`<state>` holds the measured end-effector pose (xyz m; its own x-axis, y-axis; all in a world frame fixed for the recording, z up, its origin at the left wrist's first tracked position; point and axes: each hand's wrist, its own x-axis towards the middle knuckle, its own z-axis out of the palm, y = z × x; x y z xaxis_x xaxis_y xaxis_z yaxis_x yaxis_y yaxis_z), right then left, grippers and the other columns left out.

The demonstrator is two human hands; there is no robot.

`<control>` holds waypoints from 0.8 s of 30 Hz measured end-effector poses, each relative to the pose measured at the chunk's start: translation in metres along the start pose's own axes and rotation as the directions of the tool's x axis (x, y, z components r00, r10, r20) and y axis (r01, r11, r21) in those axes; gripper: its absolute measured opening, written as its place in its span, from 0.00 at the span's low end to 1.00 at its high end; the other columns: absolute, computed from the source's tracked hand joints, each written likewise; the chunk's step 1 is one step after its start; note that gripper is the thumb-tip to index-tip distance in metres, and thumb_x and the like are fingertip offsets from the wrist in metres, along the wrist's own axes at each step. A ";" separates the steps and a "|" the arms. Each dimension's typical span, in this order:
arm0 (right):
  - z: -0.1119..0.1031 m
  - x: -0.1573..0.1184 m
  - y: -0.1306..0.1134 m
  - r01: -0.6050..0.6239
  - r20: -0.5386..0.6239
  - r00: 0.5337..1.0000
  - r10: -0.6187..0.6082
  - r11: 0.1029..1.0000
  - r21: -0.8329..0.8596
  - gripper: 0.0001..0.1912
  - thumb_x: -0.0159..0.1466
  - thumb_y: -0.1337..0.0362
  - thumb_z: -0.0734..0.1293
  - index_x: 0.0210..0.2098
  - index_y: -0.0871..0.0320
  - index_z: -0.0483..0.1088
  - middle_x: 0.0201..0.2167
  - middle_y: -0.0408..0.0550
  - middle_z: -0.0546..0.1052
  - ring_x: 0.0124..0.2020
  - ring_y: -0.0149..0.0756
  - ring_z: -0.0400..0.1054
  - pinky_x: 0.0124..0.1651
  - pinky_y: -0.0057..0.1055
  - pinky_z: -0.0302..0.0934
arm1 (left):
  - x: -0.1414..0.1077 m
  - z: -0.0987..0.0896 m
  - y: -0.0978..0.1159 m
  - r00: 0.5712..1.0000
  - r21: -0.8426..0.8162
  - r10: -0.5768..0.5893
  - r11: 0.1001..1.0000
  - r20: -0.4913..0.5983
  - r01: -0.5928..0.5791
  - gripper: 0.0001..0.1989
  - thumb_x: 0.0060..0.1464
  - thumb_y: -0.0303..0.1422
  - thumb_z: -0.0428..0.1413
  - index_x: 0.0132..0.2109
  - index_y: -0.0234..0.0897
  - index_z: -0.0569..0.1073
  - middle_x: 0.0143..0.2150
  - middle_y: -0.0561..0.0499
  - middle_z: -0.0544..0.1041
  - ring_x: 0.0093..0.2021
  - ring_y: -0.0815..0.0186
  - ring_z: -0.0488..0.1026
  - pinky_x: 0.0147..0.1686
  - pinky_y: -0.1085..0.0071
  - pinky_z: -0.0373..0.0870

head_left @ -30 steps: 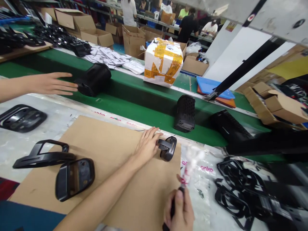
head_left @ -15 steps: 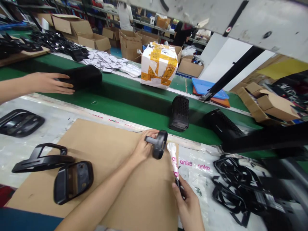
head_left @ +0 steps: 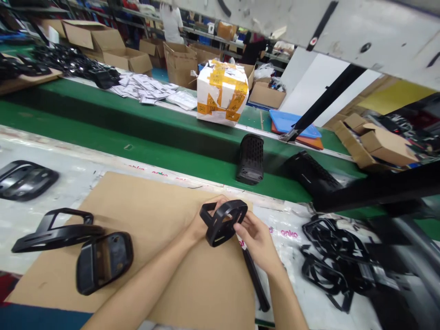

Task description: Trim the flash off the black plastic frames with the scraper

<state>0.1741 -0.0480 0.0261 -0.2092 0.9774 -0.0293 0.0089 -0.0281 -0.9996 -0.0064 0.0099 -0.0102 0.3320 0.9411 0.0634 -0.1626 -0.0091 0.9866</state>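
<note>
Over the cardboard sheet (head_left: 165, 256), my left hand (head_left: 200, 225) is closed around a black plastic frame (head_left: 213, 231) with a loop-shaped handle; the frame partly hides its fingers. My right hand (head_left: 259, 243) grips the frame's right rim, thumb in front. Beneath that hand lies a black-handled stick tool (head_left: 255, 280), its white-and-pink wrapped end mostly covered. To the left, a black plastic housing (head_left: 104, 262) rests tilted on the cardboard, touching another black part with a raised handle (head_left: 57, 229).
A green conveyor belt (head_left: 165, 156) runs behind the worktop, carrying a black perforated housing (head_left: 250, 160) and another black housing (head_left: 311, 174). Several black frames (head_left: 332, 261) are piled at right. Beyond the belt stands a taped white box (head_left: 222, 94). A dark bar juts in at right.
My right hand has let go of the stick tool and taken hold of the frame, which has turned and come slightly lower. Another person's hand and a dark object have left the belt's left side.
</note>
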 end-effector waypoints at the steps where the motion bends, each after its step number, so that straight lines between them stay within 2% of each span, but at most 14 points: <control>1: 0.001 0.010 0.003 0.029 -0.011 1.000 -0.029 1.000 -0.002 0.15 0.70 0.56 0.72 0.56 0.48 0.76 0.55 0.49 0.81 0.55 0.46 0.77 0.60 0.42 0.70 | 0.002 0.000 0.002 1.000 0.009 0.013 1.000 -0.024 -0.013 0.20 0.66 0.49 0.55 0.40 0.36 0.78 0.37 0.47 0.79 0.39 0.60 0.76 0.41 0.66 0.71; 3: -0.001 0.026 0.012 0.081 -0.043 0.996 -0.084 0.994 -0.074 0.14 0.69 0.58 0.72 0.54 0.50 0.78 0.54 0.49 0.82 0.53 0.45 0.78 0.59 0.41 0.71 | 0.005 -0.001 0.001 0.995 0.067 0.043 0.997 -0.094 -0.037 0.19 0.68 0.48 0.53 0.42 0.37 0.77 0.37 0.49 0.79 0.37 0.63 0.75 0.39 0.68 0.71; 5: -0.004 0.036 0.023 0.134 -0.068 0.987 -0.148 0.975 -0.176 0.14 0.68 0.61 0.72 0.53 0.51 0.79 0.52 0.49 0.82 0.53 0.45 0.78 0.60 0.41 0.70 | 0.008 -0.001 -0.004 0.988 0.143 0.065 0.989 -0.139 -0.045 0.17 0.67 0.47 0.55 0.44 0.38 0.76 0.37 0.51 0.79 0.36 0.65 0.75 0.38 0.70 0.70; 11: -0.008 0.039 0.052 0.227 -0.186 0.942 -0.279 0.938 -0.261 0.12 0.66 0.65 0.72 0.49 0.52 0.81 0.47 0.49 0.85 0.48 0.44 0.80 0.53 0.38 0.74 | 0.010 -0.001 -0.011 0.993 0.253 0.089 0.965 -0.073 -0.068 0.11 0.65 0.41 0.58 0.47 0.38 0.75 0.37 0.51 0.79 0.37 0.64 0.77 0.39 0.71 0.73; 15: -0.004 0.030 0.059 0.252 -0.225 0.917 -0.330 0.915 -0.316 0.12 0.68 0.65 0.72 0.51 0.51 0.80 0.47 0.48 0.84 0.47 0.44 0.80 0.51 0.37 0.74 | 0.007 0.002 -0.007 0.989 0.305 0.136 0.946 -0.056 -0.113 0.10 0.65 0.39 0.58 0.46 0.38 0.78 0.41 0.49 0.80 0.41 0.63 0.78 0.43 0.70 0.73; 18: -0.003 0.028 0.055 0.279 -0.224 0.904 -0.364 0.900 -0.336 0.12 0.69 0.66 0.71 0.52 0.50 0.80 0.47 0.47 0.84 0.47 0.43 0.79 0.52 0.38 0.73 | 0.008 0.005 -0.009 0.995 0.258 0.076 0.964 -0.064 -0.057 0.11 0.66 0.40 0.58 0.47 0.38 0.77 0.42 0.49 0.80 0.42 0.63 0.78 0.44 0.69 0.73; 21: -0.006 0.028 0.049 0.298 -0.255 0.887 -0.385 0.899 -0.322 0.13 0.70 0.66 0.70 0.52 0.49 0.79 0.47 0.47 0.83 0.48 0.42 0.78 0.52 0.37 0.72 | 0.011 0.007 -0.015 0.996 0.114 -0.036 0.992 -0.075 0.045 0.13 0.63 0.42 0.61 0.47 0.38 0.76 0.39 0.50 0.80 0.38 0.65 0.77 0.39 0.71 0.72; 24: -0.009 0.029 0.047 0.293 -0.288 0.879 -0.381 0.906 -0.304 0.11 0.70 0.66 0.70 0.51 0.49 0.79 0.47 0.47 0.82 0.49 0.42 0.77 0.53 0.37 0.71 | 0.015 0.006 -0.016 0.992 0.015 -0.089 0.996 -0.087 0.091 0.16 0.58 0.44 0.66 0.45 0.37 0.76 0.36 0.52 0.79 0.33 0.68 0.74 0.35 0.74 0.69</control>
<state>0.1776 -0.0185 -0.0214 0.0945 0.9298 0.3559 0.2441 0.3249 -0.9137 0.0072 0.0220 -0.0243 0.2631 0.9640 -0.0384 -0.1176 0.0715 0.9905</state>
